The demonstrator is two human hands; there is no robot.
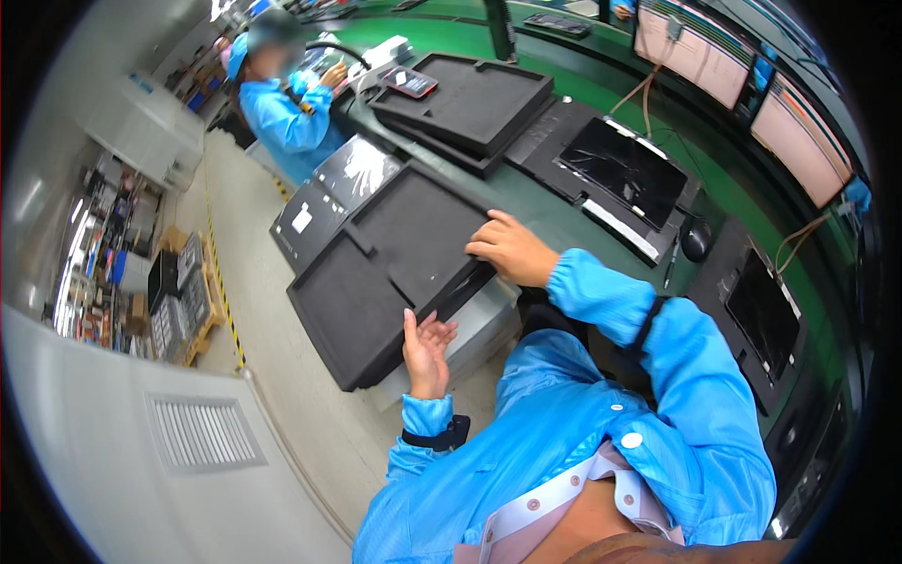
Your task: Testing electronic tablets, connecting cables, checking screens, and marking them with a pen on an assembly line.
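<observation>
I look down on a green tabletop [556, 224] that curves off to the right, with two glossy black panels [625, 171] [763, 310] on dark supports and a mouse [696, 240] between them. A phone [411, 82] lies on stacked dark trays [489, 103] at the far side, near a blue-sleeved co-worker [291, 127]. To my left, pale floor [268, 315] carries a striped line and a loaded pallet [194, 343].

The black tray [413, 221] is in front of the person's body: matte, thick-walled, with two shallow recesses split by a stepped ridge. I can't tell what bears it. The right hand [514, 251] bends its fingers over the rim; I can't tell whether they grip. The left hand [429, 355], palm up and fingers spread, sits at the near wall, clasping nothing.
</observation>
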